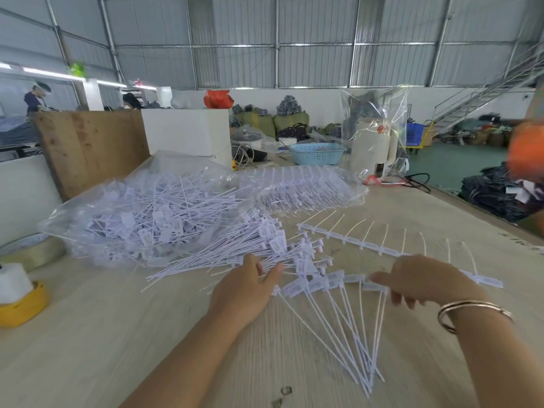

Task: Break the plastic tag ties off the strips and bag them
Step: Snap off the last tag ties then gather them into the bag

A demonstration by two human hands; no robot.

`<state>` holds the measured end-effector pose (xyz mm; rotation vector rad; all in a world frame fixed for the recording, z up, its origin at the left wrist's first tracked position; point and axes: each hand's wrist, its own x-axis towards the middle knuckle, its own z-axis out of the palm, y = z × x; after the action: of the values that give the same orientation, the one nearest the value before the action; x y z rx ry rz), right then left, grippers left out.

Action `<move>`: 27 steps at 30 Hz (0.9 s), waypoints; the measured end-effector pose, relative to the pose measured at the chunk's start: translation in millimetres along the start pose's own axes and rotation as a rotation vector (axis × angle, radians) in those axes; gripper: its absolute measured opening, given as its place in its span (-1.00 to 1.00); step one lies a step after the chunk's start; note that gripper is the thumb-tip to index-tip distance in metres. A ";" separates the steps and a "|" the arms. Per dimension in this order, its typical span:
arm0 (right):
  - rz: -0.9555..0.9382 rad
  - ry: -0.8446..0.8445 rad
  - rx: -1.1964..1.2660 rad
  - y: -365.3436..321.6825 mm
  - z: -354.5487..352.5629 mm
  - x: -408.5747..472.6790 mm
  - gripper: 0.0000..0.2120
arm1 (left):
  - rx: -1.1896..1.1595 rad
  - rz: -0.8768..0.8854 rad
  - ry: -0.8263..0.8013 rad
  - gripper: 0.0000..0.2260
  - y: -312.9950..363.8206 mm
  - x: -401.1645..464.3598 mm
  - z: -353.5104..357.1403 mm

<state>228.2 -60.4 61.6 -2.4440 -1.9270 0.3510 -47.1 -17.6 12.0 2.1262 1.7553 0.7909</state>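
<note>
- The left hand (245, 285) pinches one end of a strip of tag ties (332, 285); the right hand (424, 282), wearing a bangle (471, 312), curls round the other end.
- The ties look light, thin and springy, with flat rectangular heads; I judge gripping at the heads works best.
- Loose ties (235, 254) spill from a clear plastic bag (141, 213) just beyond.
- A stripped runner (347, 241) lies on the pale wooden table (103, 334).

Left hand (248, 285) on loose tag ties (235, 254), right hand (424, 279) gripping a strip (347, 282), wooden table (117, 334)
</note>
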 end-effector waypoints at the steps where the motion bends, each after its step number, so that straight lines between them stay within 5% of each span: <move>1: 0.004 -0.085 -0.018 1.2 1.6 -0.5 -0.39 | 0.053 -0.007 -0.006 -0.63 -0.1 -1.1 -2.0; 7: -0.172 -0.037 -0.019 -32.8 16.8 -2.0 -0.71 | -0.009 0.037 -0.006 -0.77 5.8 -3.2 4.4; 12: -0.299 0.079 0.105 -65.5 38.8 -4.6 -0.65 | -0.026 0.062 0.036 -0.71 11.8 -1.5 9.6; 16: -0.288 -0.075 0.322 -64.1 30.4 -4.4 -0.64 | 0.093 -0.003 0.117 -0.54 14.8 -1.0 -4.2; 20: -0.375 -0.275 0.385 -59.6 25.4 -10.4 -0.73 | 0.269 -0.100 -0.183 -0.22 14.1 -15.1 -22.8; 23: -0.509 -0.283 0.469 -76.2 34.3 -17.1 -0.81 | 0.301 0.005 -0.282 -0.22 24.6 -22.4 -18.2; 27: -0.627 -0.291 0.497 -83.4 39.0 -18.7 -0.66 | 0.254 0.128 -0.417 -0.43 30.0 -18.4 -13.9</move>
<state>137.2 -63.2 38.8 -1.4637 -2.2291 1.0375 -32.6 -44.0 35.0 2.3677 1.5740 0.1309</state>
